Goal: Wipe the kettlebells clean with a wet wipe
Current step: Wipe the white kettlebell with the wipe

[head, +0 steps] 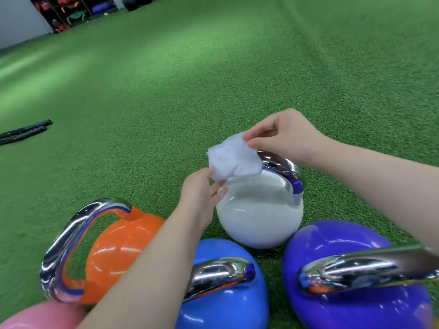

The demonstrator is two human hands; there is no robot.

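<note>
A white wet wipe [234, 160] is stretched in the air between both hands, just above the white kettlebell [260, 218]. My right hand [282, 135] pinches its upper right corner. My left hand [202, 193] pinches its lower left edge. The white kettlebell's chrome handle [288, 173] shows under the wipe. In front stand an orange kettlebell [118, 252], a blue kettlebell [228, 302] and a purple kettlebell [351, 305], all with chrome handles. A pink kettlebell [40, 317] peeks in at the bottom left.
Green artificial turf [213, 79] covers the floor all around. A black battle rope [23, 131] lies at the left. A rack with equipment [71, 13] stands against the far wall at the top left.
</note>
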